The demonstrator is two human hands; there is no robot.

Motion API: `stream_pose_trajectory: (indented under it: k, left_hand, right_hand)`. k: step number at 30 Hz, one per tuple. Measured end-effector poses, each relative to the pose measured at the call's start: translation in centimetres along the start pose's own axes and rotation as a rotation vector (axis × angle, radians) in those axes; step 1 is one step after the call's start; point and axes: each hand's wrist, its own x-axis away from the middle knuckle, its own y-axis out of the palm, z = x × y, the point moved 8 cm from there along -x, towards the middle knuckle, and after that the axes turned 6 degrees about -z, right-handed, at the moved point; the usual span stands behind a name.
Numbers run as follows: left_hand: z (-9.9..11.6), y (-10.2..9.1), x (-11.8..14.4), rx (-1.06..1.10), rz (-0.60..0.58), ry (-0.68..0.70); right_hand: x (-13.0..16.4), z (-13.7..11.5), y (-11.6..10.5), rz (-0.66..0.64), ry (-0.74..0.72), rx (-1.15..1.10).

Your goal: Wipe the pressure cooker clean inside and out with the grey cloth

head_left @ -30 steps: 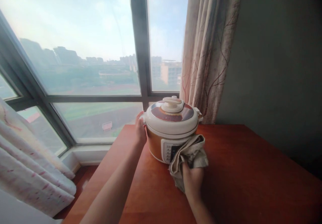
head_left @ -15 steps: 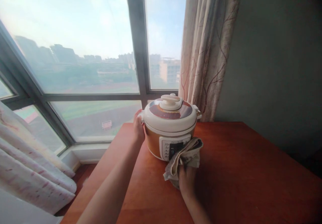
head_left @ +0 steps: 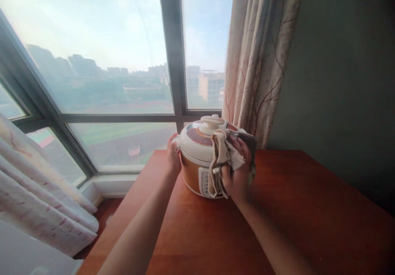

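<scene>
Two bare arms are reaching out over the red-brown table (head_left: 308,209). The right hand (head_left: 236,176) is squeezing a crumpled cloth (head_left: 220,159), with its fingers curled tight around it, and is pressing the cloth against the front of the cooker's lid. The left hand (head_left: 173,157) is resting flat on the cooker's left side, fingers loosely bent against it. The cream and orange cooker (head_left: 196,155) is sitting at the table's far edge. Behind it, a big window (head_left: 108,61) is showing buildings, and a patterned curtain (head_left: 262,61) is hanging beside the dark wall (head_left: 345,81).
</scene>
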Motion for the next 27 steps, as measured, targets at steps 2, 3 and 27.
stream_pose_trajectory:
  k: [2, 3, 27]
  left_hand:
    - [0.0, 0.1, 0.1, 0.02, 0.004, -0.011]
    - [0.0, 0.1, 0.1, 0.025, 0.004, -0.019]
    - [1.2, 0.6, 1.3, -0.036, -0.007, -0.061]
  right_hand:
    - [-0.3, -2.2, 0.5, -0.156, -0.177, 0.085]
    - [0.2, -3.0, 0.9, -0.222, -0.252, 0.119]
    - [3.0, -2.3, 2.3, -0.511, -0.965, 0.307]
